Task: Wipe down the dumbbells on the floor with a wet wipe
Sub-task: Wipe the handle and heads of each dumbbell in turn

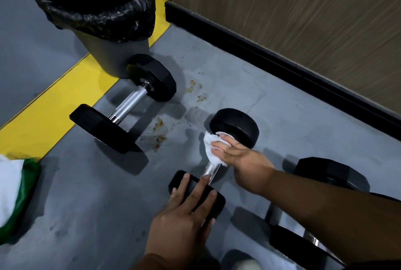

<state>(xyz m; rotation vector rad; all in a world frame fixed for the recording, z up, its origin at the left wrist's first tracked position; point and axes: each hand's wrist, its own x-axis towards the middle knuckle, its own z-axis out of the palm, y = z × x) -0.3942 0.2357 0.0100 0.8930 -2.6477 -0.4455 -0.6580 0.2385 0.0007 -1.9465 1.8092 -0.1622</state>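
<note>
Hands differ: left hand (186,211) presses flat on dumbbell (235,126), right hand (240,157) grips wet wipe (211,148) around its handle.

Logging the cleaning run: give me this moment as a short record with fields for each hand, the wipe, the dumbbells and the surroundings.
left hand: left hand lies flat with straight fingers on the near head of the middle dumbbell, steadying it
right hand: right hand grips the wet wipe around the handle beside the far head
other dumbbells: hex dumbbell beside the bin; third dumbbell partly hidden behind the right forearm
bin: lined bin, upright
floor: grey floor with brownish stains and a yellow stripe
</note>
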